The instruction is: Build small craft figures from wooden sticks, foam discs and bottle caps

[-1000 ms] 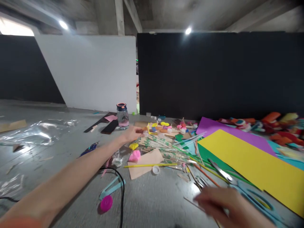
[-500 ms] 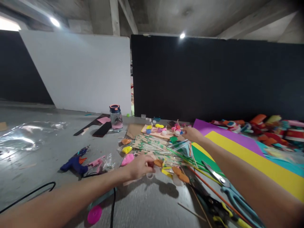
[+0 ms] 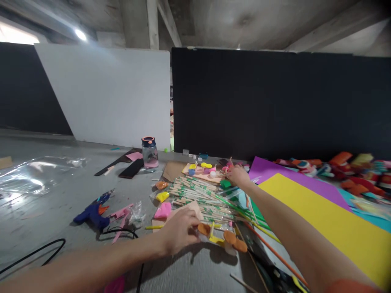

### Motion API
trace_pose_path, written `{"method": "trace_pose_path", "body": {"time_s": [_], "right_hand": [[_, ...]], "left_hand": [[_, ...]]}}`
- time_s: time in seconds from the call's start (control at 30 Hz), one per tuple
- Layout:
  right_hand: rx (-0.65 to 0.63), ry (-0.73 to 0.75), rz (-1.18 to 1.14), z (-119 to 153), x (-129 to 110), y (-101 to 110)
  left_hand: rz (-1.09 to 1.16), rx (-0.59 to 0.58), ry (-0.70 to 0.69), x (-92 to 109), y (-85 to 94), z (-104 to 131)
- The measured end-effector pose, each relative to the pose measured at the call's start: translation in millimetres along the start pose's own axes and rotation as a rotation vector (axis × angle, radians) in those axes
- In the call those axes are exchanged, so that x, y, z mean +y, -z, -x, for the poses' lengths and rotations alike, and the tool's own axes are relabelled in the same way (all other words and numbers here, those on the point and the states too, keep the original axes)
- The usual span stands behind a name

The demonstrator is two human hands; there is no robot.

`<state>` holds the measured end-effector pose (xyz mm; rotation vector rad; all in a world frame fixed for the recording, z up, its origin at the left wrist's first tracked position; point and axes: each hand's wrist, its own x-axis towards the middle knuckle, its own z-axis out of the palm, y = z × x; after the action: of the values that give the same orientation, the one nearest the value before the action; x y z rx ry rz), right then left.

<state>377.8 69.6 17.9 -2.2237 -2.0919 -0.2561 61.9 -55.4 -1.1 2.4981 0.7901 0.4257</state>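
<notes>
My left hand (image 3: 182, 231) is closed on the left end of a small craft piece made of yellow bars (image 3: 216, 241), orange clay ovals (image 3: 240, 245) and whitish round parts. The piece is held just above the grey table, over a shadow. My right hand (image 3: 239, 176) reaches to the right end of a small cardboard strip (image 3: 200, 173) that carries yellow, blue, pink and white clay bits. Its fingers are closed beside a pink clay bit (image 3: 225, 168); whatever they pinch is hidden. Between the hands lie bundled printed-paper sticks (image 3: 195, 190).
Bagged clay in pink (image 3: 163, 210) and yellow (image 3: 162, 196) lies left of the sticks. A blue glue gun (image 3: 92, 216) with a black cord, a phone (image 3: 131, 168) and a water bottle (image 3: 149, 154) are further left. Yellow sheets (image 3: 305, 207) and partly hidden pliers (image 3: 279, 276) lie right.
My left hand has come down and slightly left with the craft piece. My right hand has shifted slightly left and down at the strip's right end. The scissors are now out of sight.
</notes>
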Motion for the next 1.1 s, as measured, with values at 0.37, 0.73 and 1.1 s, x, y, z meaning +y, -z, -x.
{"method": "trace_pose_path", "body": {"time_s": [0.37, 0.73, 1.1], "right_hand": [[0.040, -0.142, 0.001, 0.2, 41.2, -13.0], [0.019, -0.123, 0.096, -34.6, 69.8, -28.4], [0.243, 0.014, 0.220, -18.0, 74.5, -0.7]], "left_hand": [[-0.011, 0.011, -0.005, 1.0, -1.4, 6.2], [0.044, 0.041, -0.177, -21.2, -4.8, 19.2], [0.282, 0.180, 0.022, -25.1, 25.0, 34.4]]}}
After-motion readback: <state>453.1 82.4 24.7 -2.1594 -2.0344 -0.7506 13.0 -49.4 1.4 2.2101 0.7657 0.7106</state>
